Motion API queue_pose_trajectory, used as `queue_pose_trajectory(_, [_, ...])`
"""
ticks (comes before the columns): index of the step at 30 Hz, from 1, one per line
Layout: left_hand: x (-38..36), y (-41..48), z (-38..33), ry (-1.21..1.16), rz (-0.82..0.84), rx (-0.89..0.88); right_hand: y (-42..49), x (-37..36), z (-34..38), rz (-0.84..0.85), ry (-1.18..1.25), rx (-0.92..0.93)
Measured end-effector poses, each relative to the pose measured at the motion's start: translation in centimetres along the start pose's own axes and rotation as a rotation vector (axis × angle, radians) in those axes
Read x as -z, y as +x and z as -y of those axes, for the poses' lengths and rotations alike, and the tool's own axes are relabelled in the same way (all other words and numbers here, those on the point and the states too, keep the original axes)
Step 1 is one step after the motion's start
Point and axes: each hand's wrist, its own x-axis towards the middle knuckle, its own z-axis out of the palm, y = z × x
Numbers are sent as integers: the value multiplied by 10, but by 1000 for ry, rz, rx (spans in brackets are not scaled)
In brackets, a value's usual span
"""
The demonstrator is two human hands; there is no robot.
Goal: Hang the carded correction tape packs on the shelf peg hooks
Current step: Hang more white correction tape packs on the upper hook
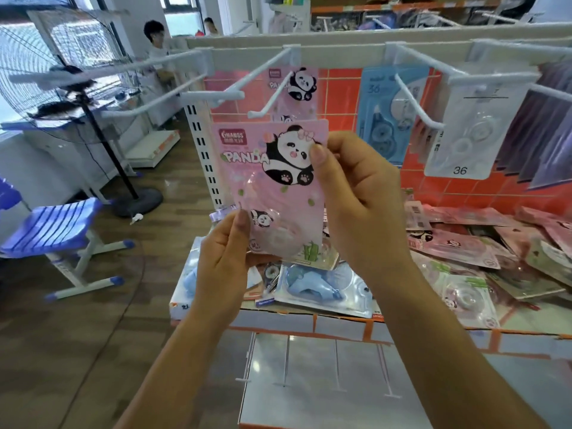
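Note:
I hold a pink panda correction tape pack [272, 181] upright in front of the shelf. My left hand [223, 258] pinches its lower left corner. My right hand [356, 193] grips its right edge, thumb on the front near the top. Just above the pack juts a white peg hook [269, 94], with another pink panda pack [297, 85] hanging at its back. To the right, a blue pack [387, 109] and a white pack marked 36 [470, 134] hang on other hooks. Several loose packs [464, 252] lie piled on the shelf below.
Empty white peg hooks [148, 103] stick out at upper left. A standing fan [62, 72] and a blue chair [55, 230] are on the wooden floor to the left. Two people stand far back. Dark packs [541, 134] hang at the right edge.

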Motion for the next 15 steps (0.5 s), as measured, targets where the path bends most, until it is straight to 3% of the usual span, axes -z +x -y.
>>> queue_pose_trajectory(15, [18, 8, -8, 215, -121, -158, 15, -30, 4, -44, -9, 3])
